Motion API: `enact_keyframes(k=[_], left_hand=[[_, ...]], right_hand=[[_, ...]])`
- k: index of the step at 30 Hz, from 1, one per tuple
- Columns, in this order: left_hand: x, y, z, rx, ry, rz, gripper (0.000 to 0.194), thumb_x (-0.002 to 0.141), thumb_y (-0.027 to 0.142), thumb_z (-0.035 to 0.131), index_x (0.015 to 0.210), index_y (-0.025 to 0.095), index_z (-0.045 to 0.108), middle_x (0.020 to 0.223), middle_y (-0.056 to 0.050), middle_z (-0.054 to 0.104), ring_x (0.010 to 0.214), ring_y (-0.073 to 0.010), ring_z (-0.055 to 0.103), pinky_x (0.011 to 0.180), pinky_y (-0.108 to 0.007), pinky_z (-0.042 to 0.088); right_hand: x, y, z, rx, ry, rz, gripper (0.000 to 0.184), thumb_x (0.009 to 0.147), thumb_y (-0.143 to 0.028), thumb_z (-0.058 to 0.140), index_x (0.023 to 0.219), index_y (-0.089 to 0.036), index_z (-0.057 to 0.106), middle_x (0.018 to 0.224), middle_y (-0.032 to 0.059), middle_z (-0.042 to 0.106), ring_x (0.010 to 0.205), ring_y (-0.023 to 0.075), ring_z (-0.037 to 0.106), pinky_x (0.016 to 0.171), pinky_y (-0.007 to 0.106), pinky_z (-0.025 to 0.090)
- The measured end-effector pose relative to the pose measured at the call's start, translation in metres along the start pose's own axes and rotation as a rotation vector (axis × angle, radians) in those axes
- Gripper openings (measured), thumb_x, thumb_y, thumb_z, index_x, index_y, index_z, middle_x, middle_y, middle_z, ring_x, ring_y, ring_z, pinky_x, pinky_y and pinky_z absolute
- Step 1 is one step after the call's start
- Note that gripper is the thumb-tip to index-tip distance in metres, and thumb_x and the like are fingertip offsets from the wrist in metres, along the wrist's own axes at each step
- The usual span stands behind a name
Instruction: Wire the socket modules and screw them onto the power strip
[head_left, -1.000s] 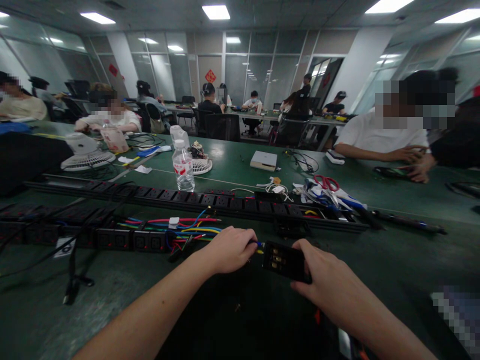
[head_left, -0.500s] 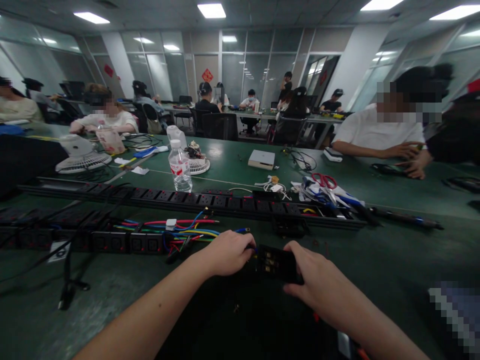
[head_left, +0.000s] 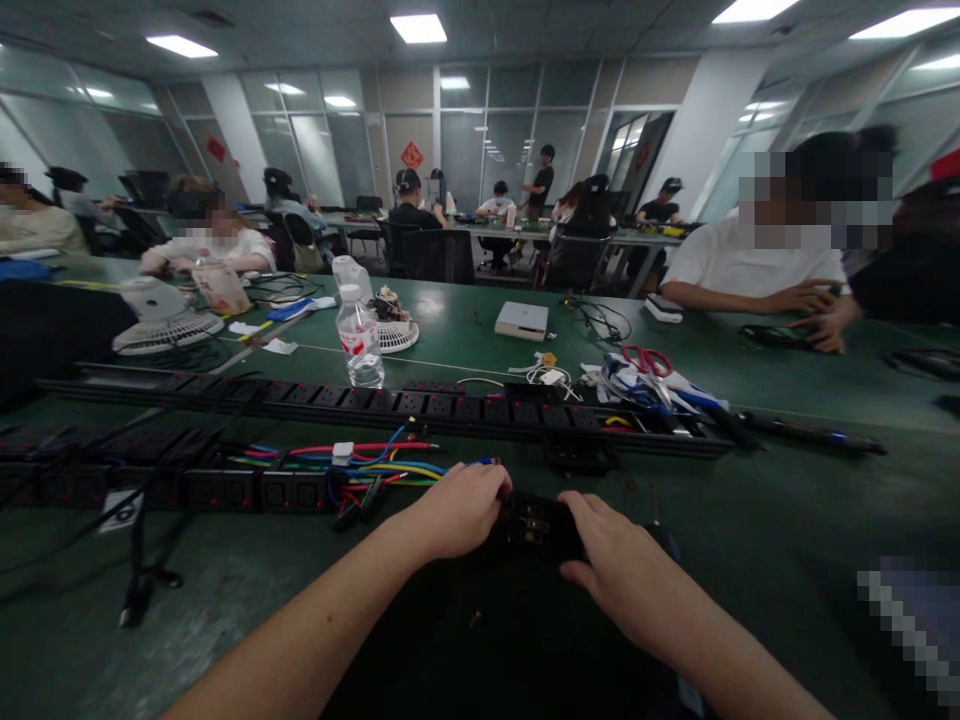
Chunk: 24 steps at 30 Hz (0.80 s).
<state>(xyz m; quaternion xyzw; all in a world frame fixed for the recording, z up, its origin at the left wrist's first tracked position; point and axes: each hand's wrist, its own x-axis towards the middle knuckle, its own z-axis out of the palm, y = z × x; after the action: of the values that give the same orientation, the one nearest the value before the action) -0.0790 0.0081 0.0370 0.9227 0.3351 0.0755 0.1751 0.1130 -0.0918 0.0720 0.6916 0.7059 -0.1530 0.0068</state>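
My right hand (head_left: 615,550) holds a black plastic socket housing (head_left: 551,525) by its right end, thumb below and fingers above. Rows of brass-coloured contacts show in its open face. My left hand (head_left: 466,510) is closed, its curled fingertips at the housing's left end; what they pinch is dark and hidden. Just beyond that hand, coloured wires (head_left: 405,462) run out of a black power strip (head_left: 225,487). A small brass-coloured piece (head_left: 475,618) lies in the dark area below my hands.
Behind lies a long black socket strip (head_left: 375,403), with a water bottle (head_left: 361,340) standing past it. Red-handled scissors (head_left: 646,360) rest on a pile at right, near a black rod-shaped tool (head_left: 814,435). A person in white (head_left: 750,265) works across the green table.
The housing and my right hand have shifted slightly left, and the gap between the housing and my left fingers has closed. Blue and yellow bits at my left fingertips are now hidden.
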Motion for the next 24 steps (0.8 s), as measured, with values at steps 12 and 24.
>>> enact_keyframes(k=[12, 24], left_hand=[[-0.002, -0.004, -0.008, -0.041, 0.071, 0.029, 0.018, 0.084, 0.022, 0.060, 0.100, 0.021, 0.054, 0.106, -0.004, 0.061, 0.099, -0.0204, 0.057, 0.090, -0.033, 0.045], [-0.015, 0.025, -0.026, 0.300, -0.153, 0.037, 0.017, 0.083, 0.024, 0.056, 0.088, 0.020, 0.071, 0.086, -0.012, 0.072, 0.081, -0.0297, 0.069, 0.071, -0.043, 0.055]], right_hand=[[0.003, 0.011, 0.004, -0.030, 0.012, -0.033, 0.061, 0.082, -0.003, 0.078, 0.136, -0.007, 0.048, 0.123, 0.0120, 0.051, 0.109, 0.0249, 0.052, 0.102, 0.042, 0.043], [-0.031, 0.015, -0.028, -0.094, 0.016, 0.063, 0.081, 0.080, -0.020, 0.083, 0.146, -0.011, 0.036, 0.144, 0.0087, 0.035, 0.126, 0.0245, 0.039, 0.115, 0.042, 0.031]])
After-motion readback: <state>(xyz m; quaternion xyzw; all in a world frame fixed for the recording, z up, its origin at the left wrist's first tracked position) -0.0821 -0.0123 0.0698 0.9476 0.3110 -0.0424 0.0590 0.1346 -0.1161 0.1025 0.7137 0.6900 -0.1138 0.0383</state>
